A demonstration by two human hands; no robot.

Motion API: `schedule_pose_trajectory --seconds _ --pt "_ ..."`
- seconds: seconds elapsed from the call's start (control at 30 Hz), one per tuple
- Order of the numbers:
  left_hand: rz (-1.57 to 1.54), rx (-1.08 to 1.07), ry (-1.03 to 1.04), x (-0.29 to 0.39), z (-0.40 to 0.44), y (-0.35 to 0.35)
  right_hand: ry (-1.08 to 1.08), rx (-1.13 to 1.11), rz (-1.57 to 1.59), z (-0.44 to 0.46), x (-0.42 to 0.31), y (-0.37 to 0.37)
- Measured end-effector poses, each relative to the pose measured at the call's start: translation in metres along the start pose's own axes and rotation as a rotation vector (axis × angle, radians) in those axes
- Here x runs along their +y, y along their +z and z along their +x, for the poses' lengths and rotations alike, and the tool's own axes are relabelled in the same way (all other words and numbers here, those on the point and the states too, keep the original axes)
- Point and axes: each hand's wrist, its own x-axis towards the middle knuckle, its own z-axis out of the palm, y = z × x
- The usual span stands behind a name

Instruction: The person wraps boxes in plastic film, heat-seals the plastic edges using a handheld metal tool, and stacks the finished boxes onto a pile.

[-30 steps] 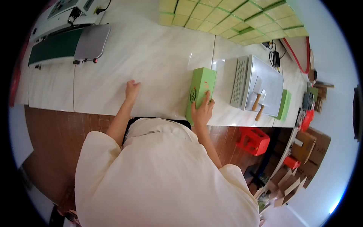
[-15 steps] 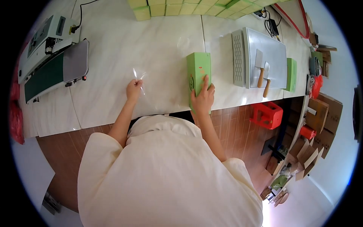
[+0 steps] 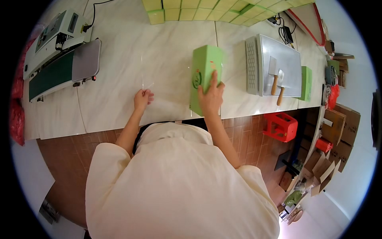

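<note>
A long green box [image 3: 207, 65] with a dark round print and small red marks lies on the marble-patterned table [image 3: 167, 44]. My right hand [image 3: 211, 95] rests on the near part of this box, its index finger stretched along the top and the thumb at the left side. To the left, my left hand [image 3: 143, 99] is pinched over the table near its front edge. Between its fingertips is a thin transparent film [image 3: 143, 81], visible mainly by its glints.
At the left stands a machine [image 3: 59, 36] with a green belt [image 3: 53, 77]. Stacked green boxes [image 3: 207, 12] line the back. Two wooden-handled scrapers [image 3: 274, 81] lie on a metal case [image 3: 292, 59] at right. A red stool [image 3: 280, 126] stands below.
The transparent film has come into view in my left hand. The green box has turned slightly and tilted under my right hand. The whole view has shifted.
</note>
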Motion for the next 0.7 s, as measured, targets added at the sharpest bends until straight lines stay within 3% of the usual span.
schedule_pose_trajectory --seconds 0.3,0.4,0.53,0.6,0.7 --pt "0.015 0.040 0.076 0.035 -0.028 0.005 -0.073 -0.193 -0.084 -0.015 -0.045 0.045" --pt "0.070 0.020 0.250 0.047 -0.037 0.016 -0.129 -0.129 -0.062 -0.015 -0.038 0.050" --pt "0.153 -0.011 0.296 0.089 -0.065 0.049 -0.185 -0.099 -0.036 -0.014 -0.029 0.049" --pt "0.192 -0.127 0.365 0.100 -0.071 0.066 -0.196 -0.079 0.169 -0.016 -0.016 0.053" --pt "0.207 -0.288 0.305 0.121 -0.076 0.082 -0.177 -0.146 0.349 -0.021 -0.012 0.038"
